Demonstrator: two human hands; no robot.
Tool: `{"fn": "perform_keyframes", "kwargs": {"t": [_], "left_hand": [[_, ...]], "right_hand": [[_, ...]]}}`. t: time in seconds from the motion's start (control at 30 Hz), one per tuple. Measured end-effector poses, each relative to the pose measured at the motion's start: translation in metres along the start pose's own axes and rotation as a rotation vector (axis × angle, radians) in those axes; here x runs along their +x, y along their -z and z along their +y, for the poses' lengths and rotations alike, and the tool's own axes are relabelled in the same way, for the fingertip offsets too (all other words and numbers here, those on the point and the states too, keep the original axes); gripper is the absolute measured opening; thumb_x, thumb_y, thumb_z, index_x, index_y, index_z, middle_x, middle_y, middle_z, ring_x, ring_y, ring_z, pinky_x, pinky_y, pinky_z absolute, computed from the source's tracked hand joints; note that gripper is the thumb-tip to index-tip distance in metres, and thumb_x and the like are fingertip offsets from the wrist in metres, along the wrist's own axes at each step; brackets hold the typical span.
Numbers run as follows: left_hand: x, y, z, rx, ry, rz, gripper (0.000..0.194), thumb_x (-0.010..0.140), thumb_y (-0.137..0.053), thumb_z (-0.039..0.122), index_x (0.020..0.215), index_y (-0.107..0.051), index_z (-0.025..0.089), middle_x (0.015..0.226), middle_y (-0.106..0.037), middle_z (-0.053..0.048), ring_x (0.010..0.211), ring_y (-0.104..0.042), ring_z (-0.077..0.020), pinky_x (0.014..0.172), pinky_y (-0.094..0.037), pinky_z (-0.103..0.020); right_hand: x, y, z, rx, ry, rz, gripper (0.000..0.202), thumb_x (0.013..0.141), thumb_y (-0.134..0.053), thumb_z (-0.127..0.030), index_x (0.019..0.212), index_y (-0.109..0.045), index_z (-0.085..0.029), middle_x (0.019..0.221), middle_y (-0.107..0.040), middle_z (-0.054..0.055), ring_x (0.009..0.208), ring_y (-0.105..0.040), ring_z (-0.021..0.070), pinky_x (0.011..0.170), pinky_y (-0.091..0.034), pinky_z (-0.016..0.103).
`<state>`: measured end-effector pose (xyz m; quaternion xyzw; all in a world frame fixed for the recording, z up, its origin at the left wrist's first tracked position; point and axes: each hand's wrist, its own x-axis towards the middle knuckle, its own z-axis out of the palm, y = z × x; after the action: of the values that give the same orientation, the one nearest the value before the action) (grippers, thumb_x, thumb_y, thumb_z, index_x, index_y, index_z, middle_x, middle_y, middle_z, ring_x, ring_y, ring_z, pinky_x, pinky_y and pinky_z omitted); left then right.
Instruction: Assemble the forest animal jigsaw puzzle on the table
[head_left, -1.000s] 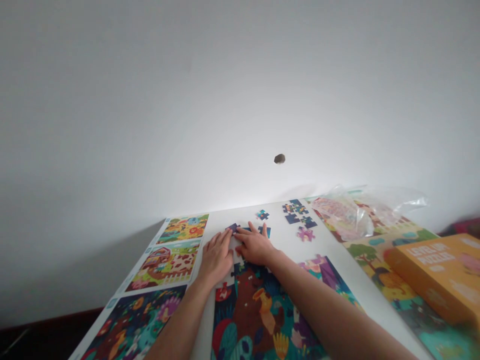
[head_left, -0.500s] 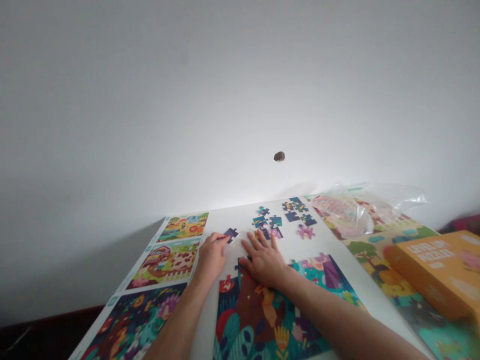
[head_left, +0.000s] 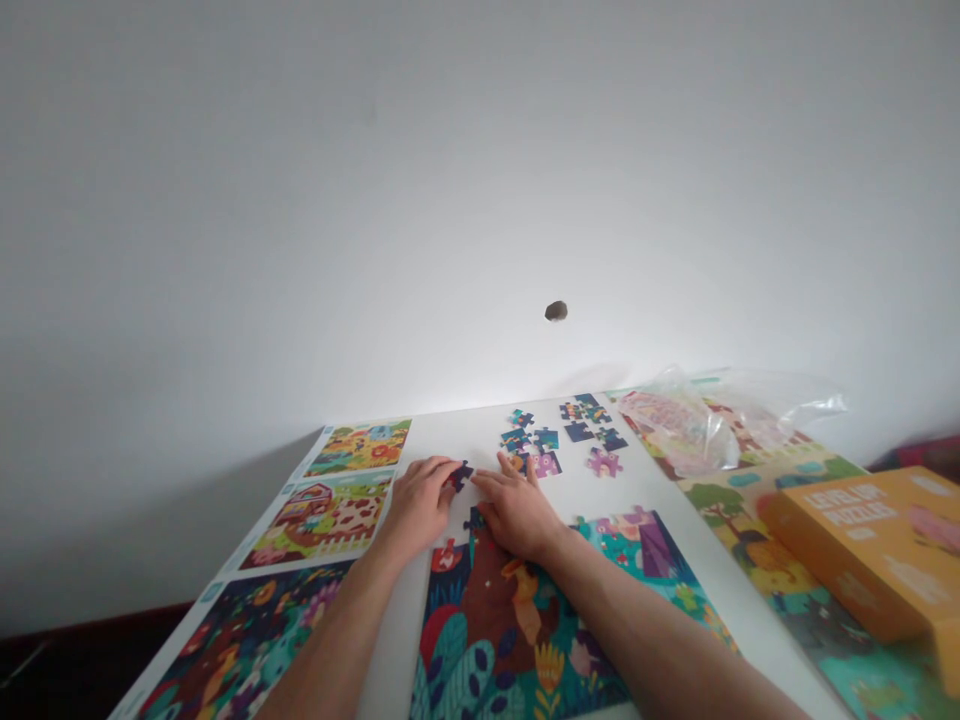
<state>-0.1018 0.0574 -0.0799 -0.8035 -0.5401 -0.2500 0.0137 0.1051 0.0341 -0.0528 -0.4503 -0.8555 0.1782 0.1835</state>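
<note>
My left hand [head_left: 424, 495] is closed on a dark blue jigsaw piece [head_left: 463, 477], its fingers along the left side of the piece. Just to the right, my right hand [head_left: 517, 508] lies over the top edge of a partly joined jigsaw puzzle [head_left: 480, 620]. Its fingers are spread, with the fingertips close to the right side of that piece; whether they touch it I cannot tell. Beyond the right fingertips lie loose jigsaw pieces [head_left: 545, 440], some partly covered by the fingers. The joined part shows a brown tree trunk, leaves and a purple tent.
A printed picture sheet [head_left: 319, 520] lies along the left table edge. Several more pieces [head_left: 592, 420] lie at the back, by the wall. On the right are a clear plastic bag [head_left: 690, 430], an orange puzzle box [head_left: 862, 540] and a colourful sheet [head_left: 750, 500] beneath them.
My left fingers have shifted over the dark blue piece, hiding more of it. My right hand has moved slightly left, its fingers drawing nearer to that piece.
</note>
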Motion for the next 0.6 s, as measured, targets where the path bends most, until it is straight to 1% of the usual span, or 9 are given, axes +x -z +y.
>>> {"fn": "perform_keyframes", "kwargs": {"t": [0.07,0.17,0.3,0.4,0.47,0.53,0.6], "left_hand": [[-0.001,0.0,0.001,0.068,0.04,-0.011,0.043,0.08,-0.052,0.011,0.119,-0.063,0.027,0.115,-0.062,-0.006,0.104,-0.055,-0.0245,0.094,-0.043,-0.039],[0.0,0.004,0.002,0.1,0.064,-0.026,0.042,0.077,-0.056,0.015,0.117,-0.064,0.027,0.117,-0.06,-0.006,0.105,-0.054,-0.026,0.094,-0.042,-0.04],[0.001,0.01,0.003,0.022,0.04,-0.044,0.035,0.076,-0.059,0.016,0.109,-0.066,0.024,0.113,-0.062,-0.006,0.106,-0.054,-0.0253,0.097,-0.04,-0.039],[0.0,0.01,0.003,-0.036,0.121,-0.01,0.042,0.074,-0.062,0.017,0.116,-0.064,0.021,0.106,-0.063,-0.008,0.103,-0.055,-0.026,0.095,-0.041,-0.04],[0.001,0.009,0.004,-0.136,0.173,0.018,0.045,0.074,-0.063,0.018,0.119,-0.063,0.02,0.101,-0.063,-0.008,0.099,-0.056,-0.0249,0.092,-0.043,-0.039],[0.002,0.012,0.006,-0.305,0.191,0.03,0.035,0.078,-0.059,0.021,0.112,-0.066,0.019,0.093,-0.064,-0.005,0.091,-0.059,-0.0218,0.087,-0.046,-0.035],[0.003,0.016,0.009,-0.487,0.192,0.028,0.024,0.083,-0.054,0.025,0.1,-0.069,0.018,0.085,-0.064,-0.004,0.082,-0.06,-0.0192,0.079,-0.047,-0.031]], "right_hand": [[0.0,0.0,0.0,0.035,0.015,0.003,0.048,0.09,-0.043,-0.022,0.138,-0.044,-0.028,0.141,-0.051,0.002,0.143,-0.021,0.0277,0.114,-0.004,0.06],[-0.001,0.0,0.0,0.067,0.024,0.017,0.048,0.088,-0.044,-0.019,0.136,-0.048,-0.027,0.134,-0.057,0.003,0.141,-0.025,0.0275,0.114,-0.006,0.058],[-0.001,-0.003,0.001,0.068,0.041,0.059,0.045,0.087,-0.046,-0.017,0.13,-0.055,-0.025,0.125,-0.064,0.005,0.138,-0.032,0.0263,0.114,-0.011,0.052],[0.0,-0.005,0.002,0.076,0.063,0.112,0.042,0.086,-0.05,-0.017,0.126,-0.058,-0.023,0.122,-0.065,0.005,0.133,-0.039,0.0253,0.114,-0.016,0.046],[0.002,-0.005,0.002,0.089,0.059,0.158,0.041,0.086,-0.053,-0.018,0.126,-0.059,-0.022,0.121,-0.065,0.006,0.127,-0.045,0.0249,0.112,-0.02,0.043],[0.003,-0.005,0.001,0.117,0.047,0.203,0.041,0.087,-0.057,-0.022,0.127,-0.057,-0.021,0.119,-0.066,0.008,0.119,-0.051,0.024,0.109,-0.025,0.041],[0.003,-0.006,0.001,0.166,0.046,0.236,0.04,0.088,-0.059,-0.025,0.128,-0.056,-0.021,0.114,-0.068,0.007,0.11,-0.056,0.0222,0.106,-0.029,0.039]]}}
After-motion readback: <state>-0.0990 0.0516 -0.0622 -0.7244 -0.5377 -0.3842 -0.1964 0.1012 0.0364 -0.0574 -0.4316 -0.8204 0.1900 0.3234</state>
